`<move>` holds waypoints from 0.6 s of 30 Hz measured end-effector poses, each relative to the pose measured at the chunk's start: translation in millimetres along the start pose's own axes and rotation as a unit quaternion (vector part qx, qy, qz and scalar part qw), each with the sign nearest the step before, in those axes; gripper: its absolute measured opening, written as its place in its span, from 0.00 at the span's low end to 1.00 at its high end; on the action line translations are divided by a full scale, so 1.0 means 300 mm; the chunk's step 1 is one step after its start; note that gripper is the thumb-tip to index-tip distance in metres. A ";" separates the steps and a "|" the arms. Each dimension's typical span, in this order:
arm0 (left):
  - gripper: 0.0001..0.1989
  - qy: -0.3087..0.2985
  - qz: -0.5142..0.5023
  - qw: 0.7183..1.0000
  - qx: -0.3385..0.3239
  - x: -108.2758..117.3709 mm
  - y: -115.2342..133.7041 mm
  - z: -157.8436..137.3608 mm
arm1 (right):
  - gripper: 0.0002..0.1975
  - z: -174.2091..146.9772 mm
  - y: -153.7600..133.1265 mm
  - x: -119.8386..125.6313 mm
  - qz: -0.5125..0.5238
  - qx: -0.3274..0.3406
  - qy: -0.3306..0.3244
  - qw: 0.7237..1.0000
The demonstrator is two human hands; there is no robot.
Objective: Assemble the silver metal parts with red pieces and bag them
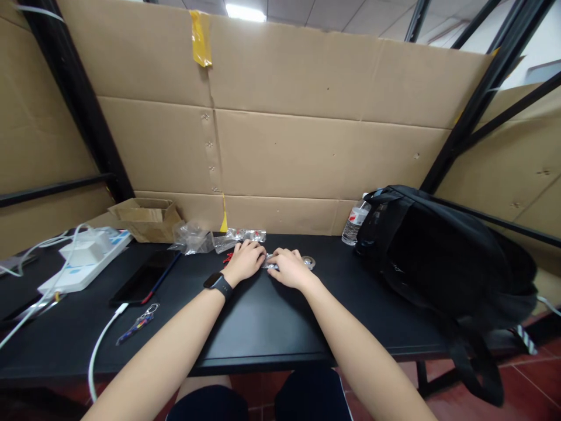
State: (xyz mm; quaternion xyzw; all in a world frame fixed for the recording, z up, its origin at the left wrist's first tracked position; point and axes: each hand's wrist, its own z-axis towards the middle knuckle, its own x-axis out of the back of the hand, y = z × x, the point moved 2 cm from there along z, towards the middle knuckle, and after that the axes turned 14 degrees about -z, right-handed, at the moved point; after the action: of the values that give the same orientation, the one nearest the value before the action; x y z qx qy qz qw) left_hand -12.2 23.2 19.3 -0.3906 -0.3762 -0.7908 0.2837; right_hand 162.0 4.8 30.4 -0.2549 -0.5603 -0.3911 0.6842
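Shiny plastic packet (265,264): lay on the counter (263,327), left of the tape roll (309,262). Seemingly touched by left hand (246,260) and right hand (288,267), with curled fingers; could not tell whether gripped. Looked light, soft, slippery, probably best held by the edges.

Silvery item (269,261) mostly hidden, hands (288,268) covering it; forearms (173,336) cropped

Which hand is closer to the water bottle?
Right. The right hand is nearer, to the left of the water bottle; the left hand is farther left.
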 end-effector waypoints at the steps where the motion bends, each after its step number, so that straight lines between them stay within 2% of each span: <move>1: 0.13 0.000 0.007 1.000 0.006 0.004 -0.009 0.000 | 0.13 0.001 -0.003 -0.003 -0.013 -0.013 0.001 1.000; 4: 0.13 0.013 0.044 0.998 0.048 0.033 -0.055 -0.004 | 0.15 0.017 0.005 -0.016 -0.037 -0.034 -0.001 0.999; 8: 0.16 0.044 0.094 0.986 0.130 0.107 -0.146 -0.022 | 0.18 0.064 0.048 -0.039 -0.046 -0.069 -0.021 0.996; 12: 0.16 0.044 0.105 0.974 0.194 0.172 -0.227 -0.048 | 0.19 0.135 0.091 -0.072 -0.055 -0.091 -0.037 0.994; 15: 0.12 0.053 0.107 0.968 0.220 0.196 -0.259 -0.059 | 0.20 0.195 0.108 -0.100 -0.051 -0.088 -0.036 0.994; 18: 0.09 0.088 0.110 0.962 0.234 0.212 -0.264 -0.062 | 0.21 0.242 0.120 -0.119 -0.033 -0.091 -0.056 0.994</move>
State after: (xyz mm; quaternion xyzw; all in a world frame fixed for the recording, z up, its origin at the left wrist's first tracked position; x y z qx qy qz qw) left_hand -112.6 42.1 35.0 -0.2813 -0.4790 -0.6761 0.4841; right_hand 148.0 91.2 16.6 -0.3188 -0.5683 -0.4476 0.6124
